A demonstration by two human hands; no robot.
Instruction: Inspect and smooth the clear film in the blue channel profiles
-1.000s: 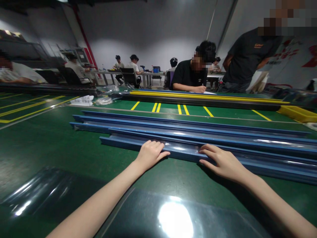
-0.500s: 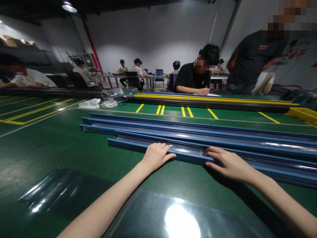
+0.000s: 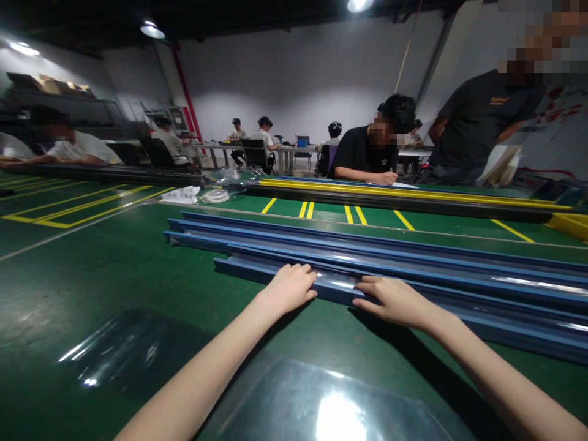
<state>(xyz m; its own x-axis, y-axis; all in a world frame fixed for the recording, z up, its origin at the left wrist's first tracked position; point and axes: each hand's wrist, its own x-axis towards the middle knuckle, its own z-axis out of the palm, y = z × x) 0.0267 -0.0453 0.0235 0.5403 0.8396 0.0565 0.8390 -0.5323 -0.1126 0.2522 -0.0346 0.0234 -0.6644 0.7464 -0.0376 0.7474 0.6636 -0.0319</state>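
Observation:
The nearest blue channel-shaped strip point(image 3: 248, 268) lies lengthwise across the green table, its open side up. My left hand point(image 3: 294, 289) grips its near wall, fingers bent over the edge and thumb against the front face. A short way to the right, my right hand point(image 3: 397, 301) pinches the same wall, with fingertips inside the channel and thumb outside. Something clear and shiny lines the channel between my hands. Just behind it rests another long blue strip point(image 3: 195, 241), parallel and close.
Clear plastic sheets point(image 3: 133, 343) lie on the green tabletop point(image 3: 114, 263) nearer me. Beyond the blue strips are yellow and black strips point(image 3: 413, 199), a white paper packet point(image 3: 181, 195) and a coiled bundle point(image 3: 215, 196). Opposite, a person in black point(image 3: 362, 153) writes; another person point(image 3: 487, 122) stands at right.
My right hand has slid left along the near wall, closer to my left hand. The left hand has shifted slightly toward the strip's left end. The view has turned a little left and up.

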